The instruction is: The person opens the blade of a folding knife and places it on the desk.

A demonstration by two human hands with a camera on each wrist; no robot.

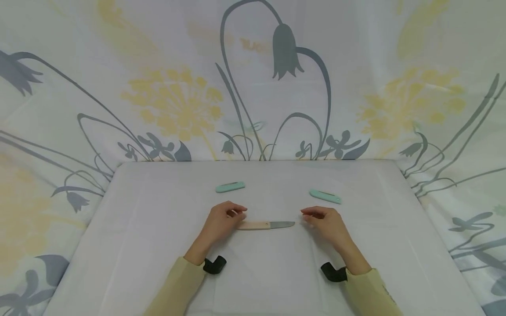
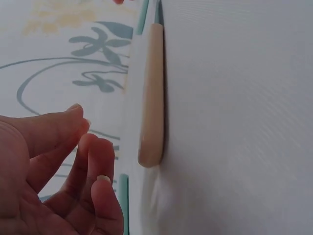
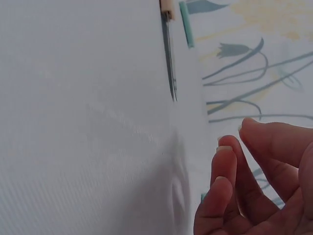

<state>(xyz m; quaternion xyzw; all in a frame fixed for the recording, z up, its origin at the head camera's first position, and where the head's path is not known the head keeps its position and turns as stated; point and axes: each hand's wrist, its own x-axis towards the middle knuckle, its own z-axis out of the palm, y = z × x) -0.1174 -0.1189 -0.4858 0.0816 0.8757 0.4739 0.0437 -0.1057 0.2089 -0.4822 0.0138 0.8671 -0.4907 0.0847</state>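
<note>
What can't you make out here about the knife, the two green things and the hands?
- Knife: in the head view the left hand covers the butt of its handle, so contact there cannot be told.
- Left wrist view: the blade is cut off by the top edge.
- Two mint pieces: too small to identify.
- Right hand: palm side hidden in the head view.

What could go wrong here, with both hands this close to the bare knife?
The knife lies unsheathed, its blade tip pointing at the right hand; reaching in from that side could nick the fingers. The left hand hovers off the wooden handle, so nothing steadies the knife, and a nudge may slide it on the smooth white table.
</note>
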